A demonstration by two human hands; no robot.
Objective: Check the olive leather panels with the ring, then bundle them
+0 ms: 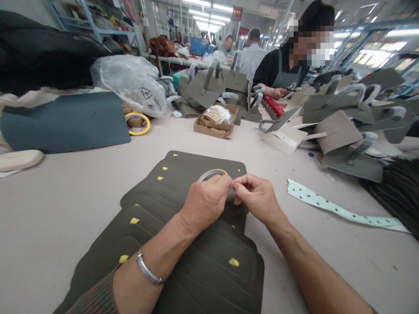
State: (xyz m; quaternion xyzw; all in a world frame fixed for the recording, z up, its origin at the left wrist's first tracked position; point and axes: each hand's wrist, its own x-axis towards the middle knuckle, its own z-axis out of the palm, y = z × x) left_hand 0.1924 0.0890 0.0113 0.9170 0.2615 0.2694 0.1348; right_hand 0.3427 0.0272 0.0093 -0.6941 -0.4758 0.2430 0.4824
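A stack of dark olive panels [196,266] lies overlapped on the table, with small yellow tape pieces [234,262] stuck along both sides. Over its upper part, my left hand [209,200] is closed around a roll of tape [211,173]; the hand covers most of the roll. The fingertips of my right hand [257,196] are pinched together and meet those of the left above the panel's right edge. Whatever sits in that pinch is too small and hidden to make out. Near the top panel's right corner is a tiny light spot [238,170].
Ahead stands a cardboard box [212,131] with gold pieces. A yellow tape roll [137,124] and a blue-grey panel [65,122] lie left. Grey handbags [343,109] pile up right, beyond a dotted pale strip [340,211]. A co-worker [288,61] works across the table [98,183].
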